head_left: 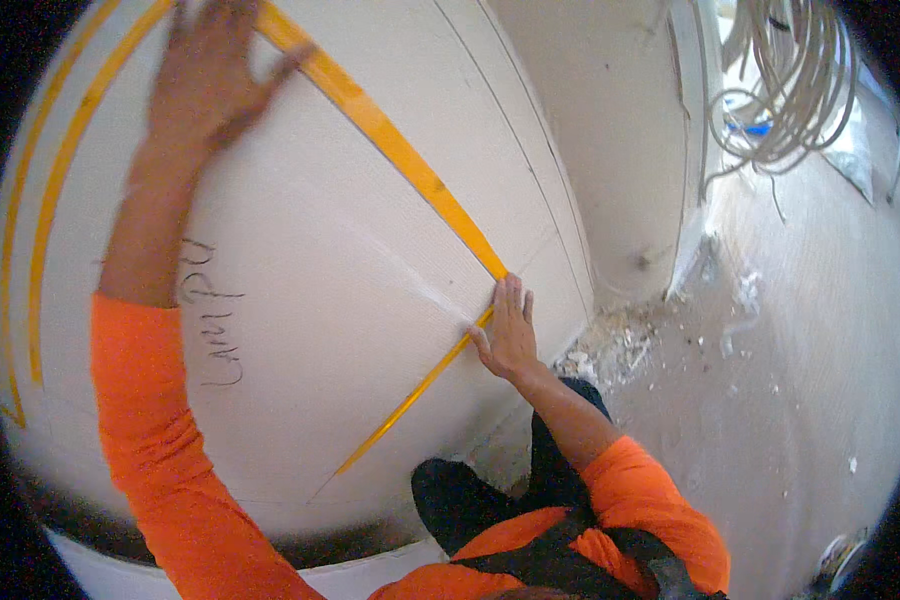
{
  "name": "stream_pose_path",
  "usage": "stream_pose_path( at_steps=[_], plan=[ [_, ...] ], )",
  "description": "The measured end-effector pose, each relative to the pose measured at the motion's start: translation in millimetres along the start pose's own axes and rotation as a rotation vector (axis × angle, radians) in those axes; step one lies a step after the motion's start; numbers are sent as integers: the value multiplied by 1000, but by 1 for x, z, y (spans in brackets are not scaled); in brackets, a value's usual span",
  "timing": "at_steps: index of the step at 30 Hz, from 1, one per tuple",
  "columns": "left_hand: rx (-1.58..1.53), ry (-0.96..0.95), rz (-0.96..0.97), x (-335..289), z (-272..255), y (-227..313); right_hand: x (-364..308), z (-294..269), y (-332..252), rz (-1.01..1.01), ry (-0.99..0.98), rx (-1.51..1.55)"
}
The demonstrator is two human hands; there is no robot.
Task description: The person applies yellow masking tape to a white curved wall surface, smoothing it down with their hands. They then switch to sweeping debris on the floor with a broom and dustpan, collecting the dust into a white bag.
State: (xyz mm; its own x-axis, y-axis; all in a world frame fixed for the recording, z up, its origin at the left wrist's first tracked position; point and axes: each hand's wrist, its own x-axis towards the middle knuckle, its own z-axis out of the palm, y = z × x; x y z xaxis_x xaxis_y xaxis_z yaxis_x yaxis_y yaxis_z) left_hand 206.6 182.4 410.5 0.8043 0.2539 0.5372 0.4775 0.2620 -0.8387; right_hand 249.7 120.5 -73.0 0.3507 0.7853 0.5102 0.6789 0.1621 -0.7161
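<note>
Under the fingertips of the person's right hand [513,330], the lower end of a long yellow strip [410,165] lies on a white panel [320,230]. From those fingers its long axis runs up and to the left, straight but for the lens's bend, toward the left hand [210,85]. That hand is nearer the strip's upper stretch, its thumb reaching the strip's edge; the right hand is nearer the lower end.

The right fingers lie flat and close together, with the thumb set apart, gripping nothing. The left thumb stands well away from its fingers; these are blurred and run to the upper edge, so whether their tips touch anything cannot be told.

Just beside the right thumb begins a shorter yellow strip [400,408], slanting down and to the left, so that the two strips form a corner about the right fingers. Well to the left of the left fingers, two more yellow bands, an inner [58,190] and an outer [16,200], run side by side down the panel.
</note>
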Motion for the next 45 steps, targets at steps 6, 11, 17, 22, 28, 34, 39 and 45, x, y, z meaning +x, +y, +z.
stream_pose_path(
  at_steps=[6,11,17,22,28,34,39,45],
  plan=[
    [-797,19,520,-75,-4,69,106,-71,-78,-409,216,-6],
    [-574,142,267,-42,11,39,192,-119,-155,-541,385,99],
    [-172,19,60,6,-8,-24,163,-101,-136,-365,315,-32],
    [-140,-54,0,-6,-36,-14,97,-31,-63,-208,313,5],
    [-337,-115,6,-19,-44,25,14,4,5,18,162,-11],
    [-760,27,381,-118,0,105,72,-45,-73,-272,292,183],
    [-748,171,418,-111,6,112,137,-82,-140,-414,328,453],
    [-822,164,267,-77,-1,49,113,-57,-121,-321,323,55]
  ],
)
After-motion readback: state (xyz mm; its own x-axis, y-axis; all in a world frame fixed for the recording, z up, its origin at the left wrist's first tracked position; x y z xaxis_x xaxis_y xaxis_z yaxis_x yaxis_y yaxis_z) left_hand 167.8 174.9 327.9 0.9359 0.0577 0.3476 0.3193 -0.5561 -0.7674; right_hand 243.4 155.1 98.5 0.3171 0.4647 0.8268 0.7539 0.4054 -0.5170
